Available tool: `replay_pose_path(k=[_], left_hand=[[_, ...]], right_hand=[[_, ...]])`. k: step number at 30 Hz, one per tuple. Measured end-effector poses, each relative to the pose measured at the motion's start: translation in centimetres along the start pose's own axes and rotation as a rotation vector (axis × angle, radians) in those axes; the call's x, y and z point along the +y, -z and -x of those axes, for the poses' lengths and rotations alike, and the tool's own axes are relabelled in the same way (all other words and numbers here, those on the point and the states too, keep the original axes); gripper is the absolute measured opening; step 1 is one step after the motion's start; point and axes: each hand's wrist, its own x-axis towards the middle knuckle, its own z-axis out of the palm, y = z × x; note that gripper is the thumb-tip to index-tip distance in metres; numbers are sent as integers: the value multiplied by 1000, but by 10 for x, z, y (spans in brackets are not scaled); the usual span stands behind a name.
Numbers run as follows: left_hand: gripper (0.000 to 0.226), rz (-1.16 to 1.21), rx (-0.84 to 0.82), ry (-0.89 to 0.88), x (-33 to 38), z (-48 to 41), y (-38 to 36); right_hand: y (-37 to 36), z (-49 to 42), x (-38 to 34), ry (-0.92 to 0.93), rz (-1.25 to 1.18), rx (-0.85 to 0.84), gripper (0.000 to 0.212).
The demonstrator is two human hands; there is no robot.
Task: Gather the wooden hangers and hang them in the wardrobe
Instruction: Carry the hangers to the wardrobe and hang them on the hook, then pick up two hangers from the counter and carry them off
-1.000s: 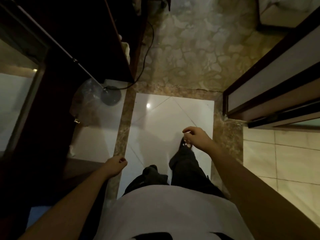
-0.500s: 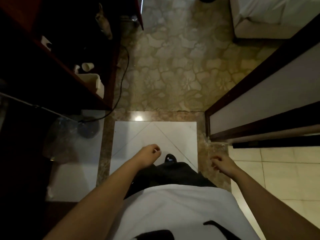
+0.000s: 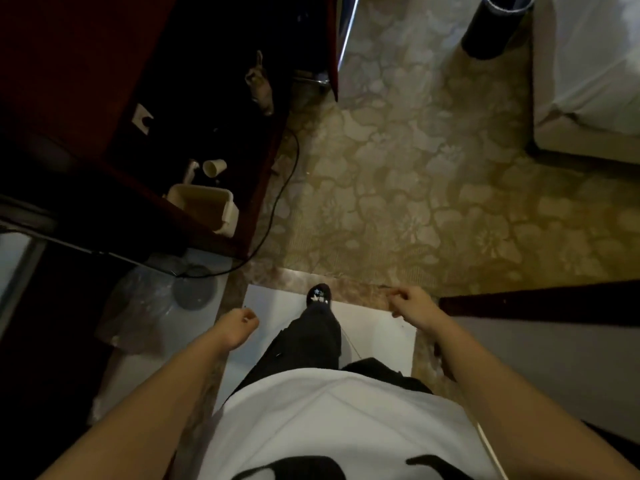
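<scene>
Camera moved forward since half a second ago: shoe [image 3: 319, 294] now at tile [image 3: 273, 306] edge, carpet [image 3: 415, 168] at 12 o'clock. Left hand [image 3: 239, 325] at shoe's 8 o'clock, right hand [image 3: 414, 304] at 3 o'clock, both loosely curled, empty. Hangers' place: cannot tell.

Looking straight down onto a beige floral-patterned floor [image 3: 415, 168], bordering a brown marble strip [image 3: 356, 291] and glossy white tiles [image 3: 273, 306] nearer in. Showing on the left a dark red-brown wooden cabinet [image 3: 86, 64] — holding a cream bin [image 3: 207, 206] and a tipped paper cup [image 3: 214, 167] low inside. Trailing a black cable [image 3: 277, 202] down past its edge. Showing at upper right a white-sheeted bed [image 3: 588, 64] beside a dark cylindrical bin [image 3: 495, 26]. Edging the right side with a dark door frame [image 3: 536, 299].
</scene>
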Motion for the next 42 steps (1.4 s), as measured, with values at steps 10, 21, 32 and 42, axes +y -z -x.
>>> replay_pose_path(k=[10, 21, 32, 42], left_hand=[[31, -20, 25, -33, 95, -81, 112], [34, 110, -16, -107, 300, -165, 128], [40, 289, 171, -139, 440, -180, 231], [39, 232, 544, -277, 433, -128, 437]], right_hand=[[78, -93, -135, 129, 9, -33, 28], [244, -223, -162, 58, 203, -77, 26], [343, -343, -332, 355, 451, -247, 30], [301, -329, -590, 948, 526, -331, 20]])
